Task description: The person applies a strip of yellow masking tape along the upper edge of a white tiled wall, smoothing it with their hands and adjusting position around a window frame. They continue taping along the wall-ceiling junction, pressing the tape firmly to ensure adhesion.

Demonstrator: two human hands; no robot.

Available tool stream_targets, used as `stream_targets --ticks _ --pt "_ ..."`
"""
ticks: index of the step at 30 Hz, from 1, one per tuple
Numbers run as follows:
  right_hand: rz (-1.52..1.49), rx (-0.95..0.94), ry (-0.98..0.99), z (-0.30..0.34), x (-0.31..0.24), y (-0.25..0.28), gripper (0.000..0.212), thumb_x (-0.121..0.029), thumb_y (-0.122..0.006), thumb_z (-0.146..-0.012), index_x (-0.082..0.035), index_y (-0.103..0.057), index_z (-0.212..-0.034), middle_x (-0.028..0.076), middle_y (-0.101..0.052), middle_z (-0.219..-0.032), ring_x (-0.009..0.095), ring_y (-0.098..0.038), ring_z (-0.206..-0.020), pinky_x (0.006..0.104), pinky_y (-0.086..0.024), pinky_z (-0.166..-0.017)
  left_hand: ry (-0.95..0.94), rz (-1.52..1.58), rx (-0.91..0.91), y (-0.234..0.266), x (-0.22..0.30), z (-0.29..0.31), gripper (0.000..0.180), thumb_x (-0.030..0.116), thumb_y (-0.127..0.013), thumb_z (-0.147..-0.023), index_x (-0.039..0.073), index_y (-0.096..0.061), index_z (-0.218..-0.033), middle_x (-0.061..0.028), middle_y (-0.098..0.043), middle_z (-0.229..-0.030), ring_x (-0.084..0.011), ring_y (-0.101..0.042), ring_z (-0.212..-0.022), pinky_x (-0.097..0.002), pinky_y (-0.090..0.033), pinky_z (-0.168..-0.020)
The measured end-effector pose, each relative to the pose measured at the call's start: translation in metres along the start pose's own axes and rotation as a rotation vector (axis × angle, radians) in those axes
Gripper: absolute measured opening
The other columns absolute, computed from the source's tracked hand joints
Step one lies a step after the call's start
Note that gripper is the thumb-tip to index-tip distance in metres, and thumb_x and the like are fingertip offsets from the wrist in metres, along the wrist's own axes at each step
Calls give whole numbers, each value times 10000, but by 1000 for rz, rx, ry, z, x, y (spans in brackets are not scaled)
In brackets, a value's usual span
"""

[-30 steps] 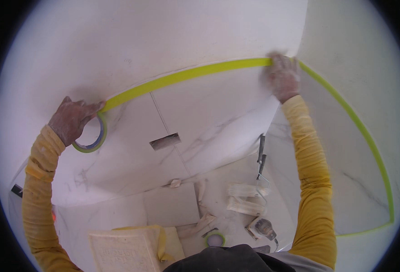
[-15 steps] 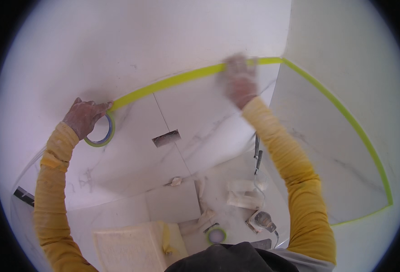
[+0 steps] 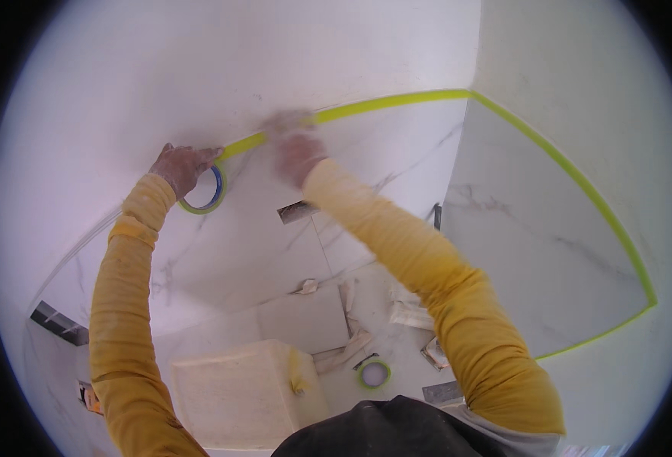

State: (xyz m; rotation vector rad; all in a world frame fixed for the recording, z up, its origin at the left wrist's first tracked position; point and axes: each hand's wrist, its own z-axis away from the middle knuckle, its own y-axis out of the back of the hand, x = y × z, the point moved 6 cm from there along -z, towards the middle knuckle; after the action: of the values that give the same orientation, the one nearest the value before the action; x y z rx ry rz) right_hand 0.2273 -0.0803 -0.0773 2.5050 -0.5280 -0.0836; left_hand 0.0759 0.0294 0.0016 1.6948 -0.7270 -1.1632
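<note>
Left hand [image 3: 182,167]: raised against the wall [image 3: 199,84], fingers clenched round a roll of tape [image 3: 203,192], green rim with a blue inner ring. The roll hangs just below the hand, flat to the tiles. A yellow-green strip of tape [image 3: 397,103] runs from this hand rightward along the top edge of the marble tiles [image 3: 366,190].

Right hand [image 3: 296,149]: blurred, pressed on the strip just right of the left hand; fingers look flat on the tape, grip released, holding nothing as far as the blur allows.

Further right: the strip turns at the corner and runs down the side wall [image 3: 579,84], then back left along the tiles' lower edge.

Below, on the floor [image 3: 313,320]: a pale box [image 3: 241,392], a second tape roll [image 3: 374,374], paper scraps.
</note>
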Motion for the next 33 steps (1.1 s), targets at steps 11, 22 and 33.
stream_targets --ticks 11,22,33 --pt "59 -47 -876 113 351 85 810 -221 -603 -849 -159 -219 -1560 137 -489 -1479 386 -596 -1196 480 -465 -1006 -98 24 72 -3 -4 2 342 236 -484 -1030 212 -598 -1352 -87 -704 -1031 -291 -621 -924 -398 -398 -901" --pt "-321 -216 -1137 109 345 87 701 -144 -596 -815 -229 -382 -1476 194 -681 -1166 323 -664 -1057 448 -508 -946 -118 125 107 -8 -10 12 331 195 -529 -1011 205 -618 -1329 -85 -695 -949 -265 -618 -929 -387 -395 -938" --pt "-349 24 -220 58 89 86 558 -93 -566 -793 49 -534 -1332 226 -532 -1391 365 -521 -1256 393 -426 -1082 -156 -224 48 -30 -26 4 515 161 -485 -982 272 -444 -1483 11 -596 -1366 -238 -580 -1195 -442 -442 -994"
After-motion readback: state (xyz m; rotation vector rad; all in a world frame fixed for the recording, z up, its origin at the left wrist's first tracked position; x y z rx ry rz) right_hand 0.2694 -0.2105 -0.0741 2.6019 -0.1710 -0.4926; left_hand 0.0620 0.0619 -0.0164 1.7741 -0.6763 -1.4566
